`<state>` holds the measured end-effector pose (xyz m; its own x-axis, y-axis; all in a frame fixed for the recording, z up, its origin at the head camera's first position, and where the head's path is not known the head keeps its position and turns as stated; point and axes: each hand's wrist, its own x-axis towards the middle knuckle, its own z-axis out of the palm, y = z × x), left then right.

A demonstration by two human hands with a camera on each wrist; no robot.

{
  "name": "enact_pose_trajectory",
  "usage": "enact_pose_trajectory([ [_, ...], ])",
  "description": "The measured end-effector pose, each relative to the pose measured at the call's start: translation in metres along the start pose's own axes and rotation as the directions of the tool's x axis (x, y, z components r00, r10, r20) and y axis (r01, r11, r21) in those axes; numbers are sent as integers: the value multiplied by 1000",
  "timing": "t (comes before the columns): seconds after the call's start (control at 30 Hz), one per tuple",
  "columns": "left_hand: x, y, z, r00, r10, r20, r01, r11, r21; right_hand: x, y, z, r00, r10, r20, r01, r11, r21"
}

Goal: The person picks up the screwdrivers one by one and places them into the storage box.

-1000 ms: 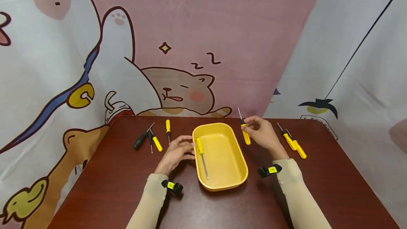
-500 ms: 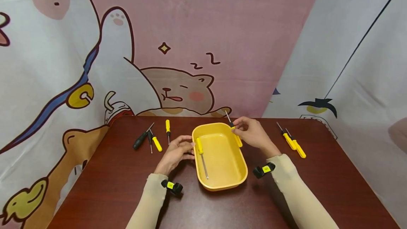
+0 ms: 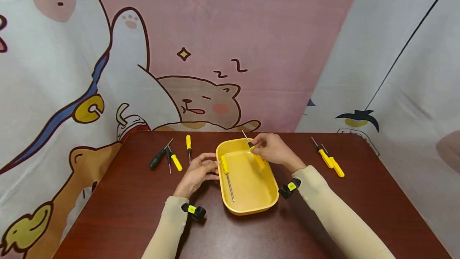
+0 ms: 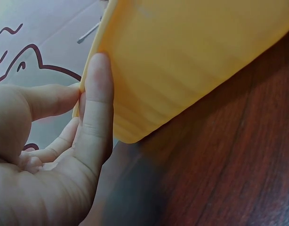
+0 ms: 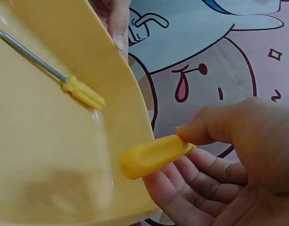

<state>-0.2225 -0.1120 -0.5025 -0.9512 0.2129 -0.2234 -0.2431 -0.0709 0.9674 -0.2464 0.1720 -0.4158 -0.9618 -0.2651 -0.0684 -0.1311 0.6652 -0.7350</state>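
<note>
- Left hand (image 3: 199, 170) rests against the left outer wall of the yellow tray (image 3: 268, 204). Fingers straight, thumb and fingertips touching the wall just under the rim; nothing gripped. The left wrist view confirms this: fingers (image 4: 98, 101) flat on the tray side (image 4: 191, 61).
- Right hand (image 3: 270, 147) pinches a yellow-handled screwdriver (image 3: 256, 156) between thumb and fingers. It sits over the far right part of the tray, inside the rim line. Handle points toward the person, metal tip up and away to the left.
- Right wrist view: screwdriver handle (image 5: 154, 155) sticks out of the pinch, just above the tray rim (image 5: 135, 108). Can't tell if it touches the rim.
- Tray sits mid-table on the dark red-brown table (image 3: 108, 211), long axis running near to far.
- In the tray: one long screwdriver (image 3: 227, 173), yellow handle at the far end, shaft toward the person, lying along the left wall. It also shows in the right wrist view (image 5: 83, 93).
- Left of the tray, further back: black-handled screwdriver (image 3: 157, 157), a yellow one (image 3: 175, 161) just beside it, and another yellow one (image 3: 188, 144) nearer the tray.
- Right of the tray, well apart: two yellow screwdrivers (image 3: 330, 161) side by side.
- Behind the table: cartoon backdrop (image 3: 201, 103) with a sleeping cat.
</note>
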Motion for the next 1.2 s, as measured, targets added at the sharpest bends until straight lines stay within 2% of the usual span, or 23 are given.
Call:
enact_pose_trajectory([
  [0.17, 0, 0, 0, 1000, 6, 4, -6, 1000, -5, 5, -8, 5, 994, 78, 74, -79, 997, 7],
  [0.3, 1, 0, 0, 1000, 2, 6, -2, 1000, -12, 8, -15, 11, 989, 104, 103, -103, 995, -13],
  [0.53, 1, 0, 0, 1000, -4, 4, 4, 1000, -11, 15, -20, 29, 982, 107, 154, -87, 987, -133],
  [0.77, 0, 1, 1, 1000, -2, 3, 2, 1000, -9, 23, -21, 45, 967, 139, 213, -106, 982, -158],
  [1.07, 1, 0, 0, 1000, 0, 11, 0, 1000, -11, 30, -25, 56, 956, 164, 244, -97, 960, -263],
  [1.2, 2, 0, 0, 1000, -2, 10, 2, 1000, -9, 31, -26, 60, 951, 153, 268, -68, 952, -299],
])
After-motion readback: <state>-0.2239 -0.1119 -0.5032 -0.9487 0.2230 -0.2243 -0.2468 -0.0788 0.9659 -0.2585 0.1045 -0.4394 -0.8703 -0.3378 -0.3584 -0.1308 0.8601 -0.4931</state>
